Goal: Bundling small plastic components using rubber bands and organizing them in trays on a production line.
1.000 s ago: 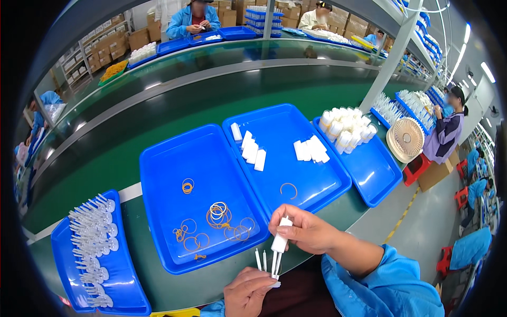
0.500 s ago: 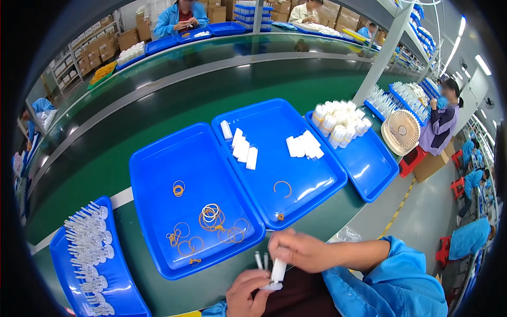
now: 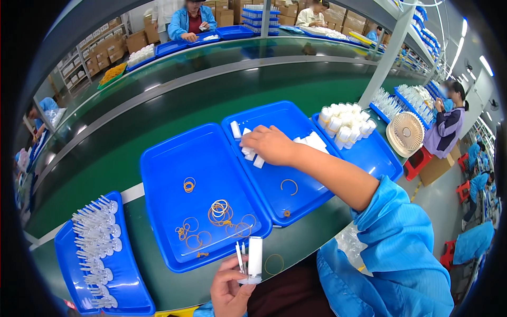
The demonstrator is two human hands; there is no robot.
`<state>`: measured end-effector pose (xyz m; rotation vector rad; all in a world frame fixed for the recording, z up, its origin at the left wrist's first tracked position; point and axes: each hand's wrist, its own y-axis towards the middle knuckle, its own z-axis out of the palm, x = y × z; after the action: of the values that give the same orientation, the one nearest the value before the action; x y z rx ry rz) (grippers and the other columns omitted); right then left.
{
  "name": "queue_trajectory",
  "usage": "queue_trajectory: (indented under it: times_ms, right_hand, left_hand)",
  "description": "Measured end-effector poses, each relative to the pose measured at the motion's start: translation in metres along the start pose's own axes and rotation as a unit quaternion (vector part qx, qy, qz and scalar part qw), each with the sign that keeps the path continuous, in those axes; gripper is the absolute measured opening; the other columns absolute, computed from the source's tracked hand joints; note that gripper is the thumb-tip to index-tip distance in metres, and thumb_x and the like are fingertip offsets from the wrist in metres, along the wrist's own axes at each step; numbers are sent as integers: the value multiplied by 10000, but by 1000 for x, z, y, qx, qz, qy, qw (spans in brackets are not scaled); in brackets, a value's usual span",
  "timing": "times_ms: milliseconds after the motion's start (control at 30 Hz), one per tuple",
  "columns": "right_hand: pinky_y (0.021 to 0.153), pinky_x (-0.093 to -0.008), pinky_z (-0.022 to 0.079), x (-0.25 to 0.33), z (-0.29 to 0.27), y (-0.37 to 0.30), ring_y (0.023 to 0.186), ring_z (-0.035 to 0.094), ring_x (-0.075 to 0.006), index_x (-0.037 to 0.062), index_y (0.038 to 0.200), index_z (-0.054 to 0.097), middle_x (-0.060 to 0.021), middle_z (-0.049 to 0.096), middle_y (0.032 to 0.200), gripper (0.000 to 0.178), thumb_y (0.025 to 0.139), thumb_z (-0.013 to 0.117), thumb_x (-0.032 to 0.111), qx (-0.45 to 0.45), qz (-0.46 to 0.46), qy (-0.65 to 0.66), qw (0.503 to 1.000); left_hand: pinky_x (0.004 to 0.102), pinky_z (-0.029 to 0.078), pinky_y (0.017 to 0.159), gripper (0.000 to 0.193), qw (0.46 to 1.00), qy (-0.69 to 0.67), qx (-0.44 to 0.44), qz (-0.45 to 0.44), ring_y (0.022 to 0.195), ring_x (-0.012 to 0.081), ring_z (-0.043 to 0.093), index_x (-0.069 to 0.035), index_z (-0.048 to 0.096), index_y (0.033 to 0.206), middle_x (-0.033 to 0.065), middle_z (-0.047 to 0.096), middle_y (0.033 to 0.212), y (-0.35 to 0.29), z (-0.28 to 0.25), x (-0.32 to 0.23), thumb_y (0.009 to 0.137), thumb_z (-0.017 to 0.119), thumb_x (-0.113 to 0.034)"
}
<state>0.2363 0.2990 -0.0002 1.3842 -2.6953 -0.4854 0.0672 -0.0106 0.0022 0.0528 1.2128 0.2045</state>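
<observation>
in the lower right of the frame, the right sleeve (image 3: pixel 401 248) is bright blue, a thin cloth with a slight sheen and faint fine lines. it is wide and loose, creased into soft folds, and its edge sits partway up the right forearm (image 3: pixel 338 177), bare from there to the right hand (image 3: pixel 269 145). at the lower edge, a small piece of the left sleeve (image 3: pixel 205 310) shows in matching blue, below the bare left hand (image 3: pixel 229 290). at lower centre is a dark maroon garment (image 3: pixel 290 296), bordered by a blue jacket panel (image 3: pixel 338 277).
</observation>
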Motion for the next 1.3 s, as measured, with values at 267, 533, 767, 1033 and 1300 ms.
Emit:
queue_trajectory:
  times_ms: [267,533,767,1033,1300]
  right_hand:
    - [779,-364,432,2,-30,-42,933,520,-251,99,926,602,-59,569,913,293,654,699,147,54,-2,44,998]
    - [781,-362,408,55,-79,-82,862,569,-252,93,901,614,-63,615,855,251,691,722,177,58,-63,308,947]
    - [792,-307,402,88,-77,-94,889,565,-191,62,998,607,-50,607,910,176,890,552,190,120,15,637,761]
    - [794,-312,344,94,-86,-94,856,516,-166,72,926,588,-37,578,869,181,915,490,223,136,-6,594,793]
    - [760,-340,286,95,-101,-93,789,482,-181,108,830,553,-10,535,798,128,884,514,217,172,-52,583,793]
  left_hand:
    - [314,513,723,245,989,-108,57,-85,848,218,606,18,515,1006,146,536,1038,-10,-15,1,783,586,92]
    - [276,496,688,243,987,124,89,42,853,214,596,-5,624,952,143,565,995,0,-8,11,716,663,34]
    - [310,468,731,139,971,198,87,102,839,245,584,-18,648,867,119,599,909,8,7,-5,735,666,22]
    - [326,468,705,85,967,208,105,106,786,271,593,-10,659,827,135,614,866,12,11,-9,748,649,20]
    - [332,461,660,83,956,190,174,138,718,257,583,-20,660,814,119,606,823,12,10,-5,772,607,29]
